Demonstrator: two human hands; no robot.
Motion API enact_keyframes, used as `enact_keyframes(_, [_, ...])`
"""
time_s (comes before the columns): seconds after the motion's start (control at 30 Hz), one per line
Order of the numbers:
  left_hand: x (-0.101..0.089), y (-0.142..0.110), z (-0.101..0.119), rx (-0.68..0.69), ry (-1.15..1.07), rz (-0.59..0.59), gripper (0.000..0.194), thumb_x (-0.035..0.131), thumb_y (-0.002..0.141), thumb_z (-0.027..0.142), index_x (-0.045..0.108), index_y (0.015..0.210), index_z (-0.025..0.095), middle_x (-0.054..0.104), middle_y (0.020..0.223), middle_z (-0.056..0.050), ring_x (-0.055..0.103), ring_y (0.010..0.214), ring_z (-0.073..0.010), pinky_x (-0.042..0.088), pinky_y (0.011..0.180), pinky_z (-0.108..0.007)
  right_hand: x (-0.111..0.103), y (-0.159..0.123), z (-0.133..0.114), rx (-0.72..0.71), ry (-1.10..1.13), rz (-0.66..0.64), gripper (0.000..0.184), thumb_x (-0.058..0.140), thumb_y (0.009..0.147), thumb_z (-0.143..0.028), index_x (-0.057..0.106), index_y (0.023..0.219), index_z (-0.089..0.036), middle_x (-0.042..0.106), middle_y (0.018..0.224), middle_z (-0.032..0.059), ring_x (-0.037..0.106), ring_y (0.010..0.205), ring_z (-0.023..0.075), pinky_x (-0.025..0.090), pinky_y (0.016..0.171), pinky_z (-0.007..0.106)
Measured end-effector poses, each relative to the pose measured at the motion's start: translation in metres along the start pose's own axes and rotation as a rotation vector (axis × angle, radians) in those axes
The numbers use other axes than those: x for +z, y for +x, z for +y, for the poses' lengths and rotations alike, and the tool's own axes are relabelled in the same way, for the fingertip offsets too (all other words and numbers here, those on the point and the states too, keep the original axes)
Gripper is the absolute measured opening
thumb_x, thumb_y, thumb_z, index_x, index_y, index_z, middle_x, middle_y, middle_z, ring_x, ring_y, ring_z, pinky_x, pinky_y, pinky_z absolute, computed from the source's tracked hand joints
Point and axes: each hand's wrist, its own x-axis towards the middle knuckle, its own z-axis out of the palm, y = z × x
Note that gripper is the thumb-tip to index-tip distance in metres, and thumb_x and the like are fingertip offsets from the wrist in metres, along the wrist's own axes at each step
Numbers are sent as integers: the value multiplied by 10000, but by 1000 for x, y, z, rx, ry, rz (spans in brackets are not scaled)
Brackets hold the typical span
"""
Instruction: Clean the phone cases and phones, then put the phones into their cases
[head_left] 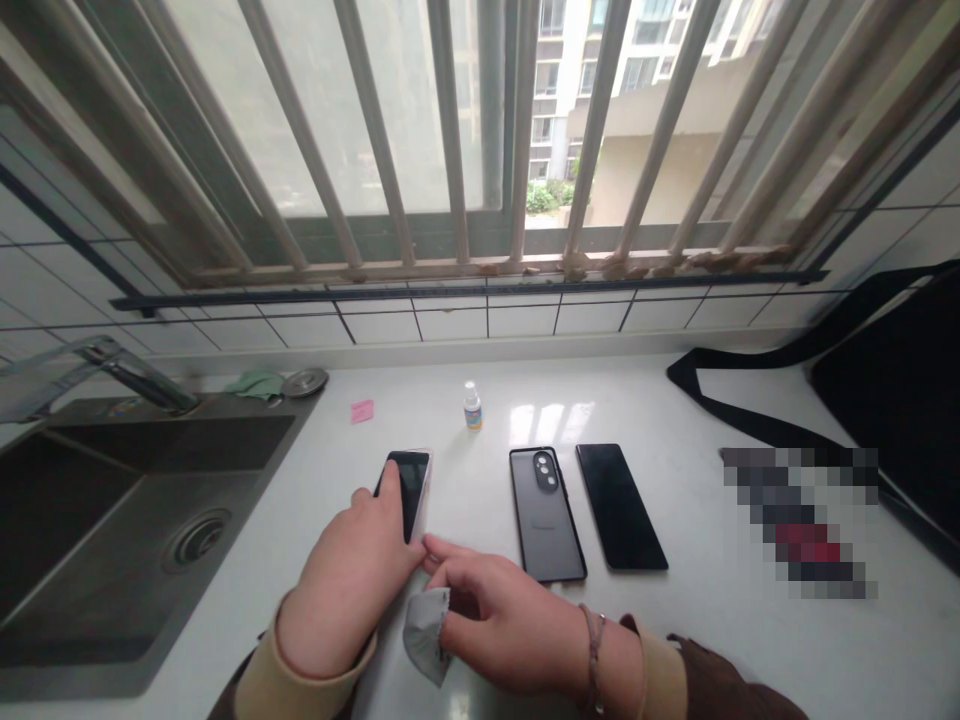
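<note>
A: what's going on at the worktop (675, 640) here?

B: left hand (345, 580) is on a phone (411, 490) lying screen up toward the front edge, just right of the sink (127, 520). That grip is closed over the phone's lower left side, fingers curled round the edge.

A: and the other one?

B: right hand (502, 620) is pinching a grey cloth (425, 635) that hangs below it, with the index fingertip (431, 545) just beside the phone's bottom corner.

A: what else is lying about?

B: a cased phone (547, 515), back up, and a black phone (621, 507), side by side to the right. Small bottle (472, 407) sits nearer the back edge, with a pink note (361, 411) left of it.
</note>
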Motion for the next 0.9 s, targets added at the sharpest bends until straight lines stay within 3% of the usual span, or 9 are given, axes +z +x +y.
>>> enact_keyframes(0.27, [-6,3,0,-22,-112,-2,866,605,884,324,243,1623,54,737,1097,-223,774,995,-396,532,813,-406,2,3,5,-22,41,1,82,678,936,-193,694,856,-204,729,1149,49,689,934,185,555,901,303])
enact_keyframes(0.4, [-6,4,0,-7,-142,3,839,573,892,309,246,1619,46,730,1142,-244,767,1038,-409,535,842,-416,2,3,4,-24,46,20,90,672,921,-180,668,836,-208,727,1108,42,683,920,179,564,868,289])
enact_keyframes(0.53, [-2,5,-2,-20,-158,-11,857,572,909,367,238,1629,45,720,1168,-263,763,1031,-420,537,847,-433,-1,1,-3,-37,-7,22,109,665,911,-170,644,818,-222,737,1113,54,705,1048,218,568,975,341])
enact_keyframes(0.63, [1,6,-5,-20,-178,-21,864,570,934,467,261,1626,52,718,1174,-274,760,1025,-435,539,838,-450,-4,0,-10,-67,-57,82,118,650,915,-157,636,824,-232,737,1103,65,688,1211,261,474,1170,437])
enact_keyframes(0.7, [2,7,-5,-5,-194,-16,838,570,932,461,288,1613,63,719,1179,-267,761,1027,-430,538,838,-443,-4,0,-13,-89,-66,93,127,643,908,-141,629,822,-234,736,1120,66,687,1216,254,440,1208,443])
enact_keyframes(0.9, [-1,5,1,-6,-155,-7,798,562,914,375,305,1588,34,704,1184,-268,755,1023,-404,533,839,-418,-7,2,-18,-81,-48,30,144,643,876,-109,622,791,-224,732,1182,56,695,999,200,557,967,329])
